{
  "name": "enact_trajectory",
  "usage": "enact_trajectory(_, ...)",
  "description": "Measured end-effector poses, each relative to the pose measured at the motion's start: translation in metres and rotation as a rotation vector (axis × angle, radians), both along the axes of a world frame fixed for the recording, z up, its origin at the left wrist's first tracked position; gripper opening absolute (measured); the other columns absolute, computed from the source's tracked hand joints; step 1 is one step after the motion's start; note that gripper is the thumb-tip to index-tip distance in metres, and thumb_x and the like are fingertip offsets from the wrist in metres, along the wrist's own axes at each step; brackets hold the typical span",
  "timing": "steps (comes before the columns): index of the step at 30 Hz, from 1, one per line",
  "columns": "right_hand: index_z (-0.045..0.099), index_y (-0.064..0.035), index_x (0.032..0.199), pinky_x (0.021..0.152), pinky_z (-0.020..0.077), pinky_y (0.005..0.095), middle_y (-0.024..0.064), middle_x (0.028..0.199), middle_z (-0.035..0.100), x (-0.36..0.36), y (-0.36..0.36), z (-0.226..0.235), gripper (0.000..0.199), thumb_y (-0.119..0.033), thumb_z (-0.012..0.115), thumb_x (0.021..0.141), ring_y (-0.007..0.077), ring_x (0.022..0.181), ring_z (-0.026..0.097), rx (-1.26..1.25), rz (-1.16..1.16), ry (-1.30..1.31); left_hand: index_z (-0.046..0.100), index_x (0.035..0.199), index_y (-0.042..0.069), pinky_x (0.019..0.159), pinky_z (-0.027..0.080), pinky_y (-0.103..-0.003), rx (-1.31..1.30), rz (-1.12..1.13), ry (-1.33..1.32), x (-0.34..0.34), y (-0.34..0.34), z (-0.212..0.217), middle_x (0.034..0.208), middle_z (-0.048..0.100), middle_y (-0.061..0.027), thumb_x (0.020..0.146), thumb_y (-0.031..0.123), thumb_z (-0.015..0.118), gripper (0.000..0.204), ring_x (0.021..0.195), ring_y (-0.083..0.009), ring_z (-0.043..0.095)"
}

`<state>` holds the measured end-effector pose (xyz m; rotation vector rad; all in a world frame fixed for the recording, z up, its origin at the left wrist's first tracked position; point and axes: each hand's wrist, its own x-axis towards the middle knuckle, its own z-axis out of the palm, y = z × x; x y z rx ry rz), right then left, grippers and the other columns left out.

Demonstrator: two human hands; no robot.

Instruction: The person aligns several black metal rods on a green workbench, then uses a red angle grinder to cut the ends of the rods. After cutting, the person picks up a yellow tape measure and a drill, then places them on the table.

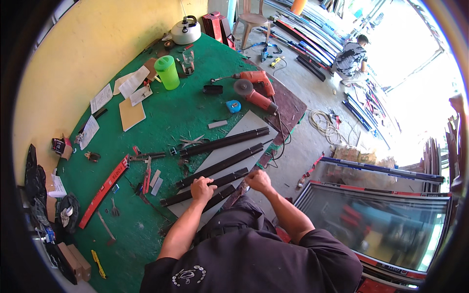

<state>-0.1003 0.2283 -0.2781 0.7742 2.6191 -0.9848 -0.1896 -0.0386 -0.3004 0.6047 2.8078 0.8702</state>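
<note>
Several black metal profiles lie side by side, slanting across a grey sheet [252, 123] at the table's near right edge. My left hand [202, 189] is closed over one black profile [227, 179], fingers curled on its top. Just past that profile's right end is my right hand [259, 181], a closed fist; what it holds, if anything, is hidden. Nearer my body lies a shorter black profile [220, 197]. Beyond my left hand rest another black profile [222, 165] and the farthest black profile [224, 141].
On the green table [151, 117] lie an angle grinder [255, 96], a drill [256, 78], a blue tape measure [233, 106], a red level [104, 191] and pliers [147, 176]. A lime-green pitcher [167, 73] stands farther back. Framed glass [376, 224] is at right; another person [351, 59] crouches beyond.
</note>
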Motion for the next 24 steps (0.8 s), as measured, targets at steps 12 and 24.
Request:
enact_trajectory(12, 0.080, -0.0036, 0.090, 0.082, 0.0605, 0.0481, 0.0222, 0.079, 0.075, -0.022, -0.038, 0.029, 0.041, -0.042, 0.067, 0.091, 0.0357, 0.082, 0.077, -0.237, 0.007, -0.026, 0.083, 0.096, 0.016, 0.086, 0.055, -0.047, -0.001, 0.005, -0.046, -0.001, -0.001, 0.000, 0.099, 0.075, -0.0047, 0.067, 0.025, 0.094, 0.033, 0.098, -0.0327, 0.069)
enact_trajectory(24, 0.066, 0.0040, 0.134, 0.087, 0.0595, 0.0465, 0.0255, 0.096, 0.077, -0.054, 0.099, -0.030, 0.057, -0.027, 0.074, 0.088, 0.0408, 0.092, 0.075, 0.082, -0.265, 0.196, 0.074, 0.128, 0.012, 0.098, 0.050, -0.048, 0.095, -0.076, 0.083, -0.035, 0.093, 0.008, 0.124, 0.069, -0.0076, 0.079, 0.030, 0.089, 0.055, 0.118, -0.0338, 0.061)
